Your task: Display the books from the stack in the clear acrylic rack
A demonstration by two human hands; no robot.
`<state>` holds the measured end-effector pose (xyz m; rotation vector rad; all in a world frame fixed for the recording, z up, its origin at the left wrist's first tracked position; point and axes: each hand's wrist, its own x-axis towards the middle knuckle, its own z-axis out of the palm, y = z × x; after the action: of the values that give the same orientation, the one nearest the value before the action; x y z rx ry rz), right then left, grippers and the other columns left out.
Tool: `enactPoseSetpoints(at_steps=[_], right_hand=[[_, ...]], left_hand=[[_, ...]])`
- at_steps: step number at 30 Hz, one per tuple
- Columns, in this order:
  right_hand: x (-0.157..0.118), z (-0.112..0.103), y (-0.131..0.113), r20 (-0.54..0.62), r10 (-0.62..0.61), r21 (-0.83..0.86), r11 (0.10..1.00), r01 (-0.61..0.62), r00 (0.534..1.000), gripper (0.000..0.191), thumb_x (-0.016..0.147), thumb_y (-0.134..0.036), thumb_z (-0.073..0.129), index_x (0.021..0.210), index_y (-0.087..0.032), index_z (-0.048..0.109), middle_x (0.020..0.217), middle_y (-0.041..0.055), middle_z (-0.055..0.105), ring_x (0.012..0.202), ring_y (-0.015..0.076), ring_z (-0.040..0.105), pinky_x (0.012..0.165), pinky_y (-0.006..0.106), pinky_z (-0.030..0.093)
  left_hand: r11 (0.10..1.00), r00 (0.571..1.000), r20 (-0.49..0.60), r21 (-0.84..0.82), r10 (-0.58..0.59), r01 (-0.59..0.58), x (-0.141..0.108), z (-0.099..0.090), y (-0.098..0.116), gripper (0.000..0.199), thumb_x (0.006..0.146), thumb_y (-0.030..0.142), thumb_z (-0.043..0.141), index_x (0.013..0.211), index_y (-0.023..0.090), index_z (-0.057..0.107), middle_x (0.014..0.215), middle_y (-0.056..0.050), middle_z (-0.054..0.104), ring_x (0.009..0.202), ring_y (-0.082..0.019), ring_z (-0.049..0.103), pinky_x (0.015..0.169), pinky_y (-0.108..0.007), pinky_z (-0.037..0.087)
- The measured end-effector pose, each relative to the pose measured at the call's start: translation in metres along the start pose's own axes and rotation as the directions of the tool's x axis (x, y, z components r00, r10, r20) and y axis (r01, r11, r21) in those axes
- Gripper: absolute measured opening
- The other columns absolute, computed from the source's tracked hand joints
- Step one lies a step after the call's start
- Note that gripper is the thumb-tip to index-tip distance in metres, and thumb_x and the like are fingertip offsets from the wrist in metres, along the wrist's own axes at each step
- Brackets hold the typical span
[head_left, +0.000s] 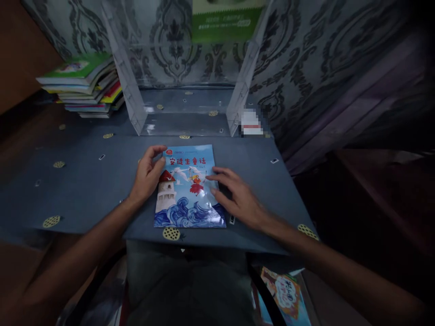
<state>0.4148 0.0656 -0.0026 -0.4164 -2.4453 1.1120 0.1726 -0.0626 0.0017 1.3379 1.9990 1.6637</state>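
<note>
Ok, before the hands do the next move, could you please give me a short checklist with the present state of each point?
1. Andersen's fairy tales book closed and flat on the pineapple-print tablecloth: ok.
2. Left hand at the book's upper left edge: ok.
3. Right hand at the book's right side, fingertips over the cover: ok.
4. Fingers pressing firmly enough to hold the book: cannot tell.
5. Transparent rack upright behind the book, with a gap between them: ok.
6. Book stack at the left neatly squared: not ok, its edges are uneven.
</note>
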Motion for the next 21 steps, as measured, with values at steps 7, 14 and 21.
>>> enactPoseSetpoints(at_steps=[7,14,21], right_hand=[[0.002,0.017,0.007,0.070,-0.031,-0.374,0.926,0.055,0.997,0.045,0.102,-0.041,0.043,0.140,-0.021,0.055,0.156,0.0171,0.042,0.147,0.0348,0.038,0.113,0.059,0.041],[0.019,0.021,0.000,0.093,-0.015,-0.417,0.907,0.053,0.996,0.042,0.098,-0.036,0.049,0.137,-0.023,0.058,0.156,0.0154,0.043,0.148,0.0384,0.034,0.113,0.060,0.038],[0.054,0.018,0.015,-0.003,-0.026,-0.484,0.875,0.021,1.000,0.044,0.097,-0.041,0.051,0.133,-0.019,0.062,0.148,0.0197,0.050,0.129,0.0374,0.050,0.104,0.058,0.043]], left_hand=[[0.957,0.985,-0.110,-0.273,-0.131,0.097,0.006,0.002,-0.001,0.025,0.079,0.028,0.066,0.103,0.022,0.064,0.121,-0.006,0.066,0.126,-0.024,0.057,0.105,-0.036,0.048],[0.870,0.956,-0.143,-0.464,-0.258,0.166,0.027,0.008,-0.007,0.024,0.067,0.023,0.068,0.091,0.019,0.065,0.101,-0.004,0.068,0.103,-0.019,0.063,0.083,-0.027,0.051],[0.955,0.982,-0.070,-0.255,-0.175,0.152,0.031,0.006,-0.028,0.025,0.076,0.028,0.062,0.099,0.019,0.064,0.108,-0.005,0.070,0.107,-0.021,0.064,0.101,-0.036,0.047]])
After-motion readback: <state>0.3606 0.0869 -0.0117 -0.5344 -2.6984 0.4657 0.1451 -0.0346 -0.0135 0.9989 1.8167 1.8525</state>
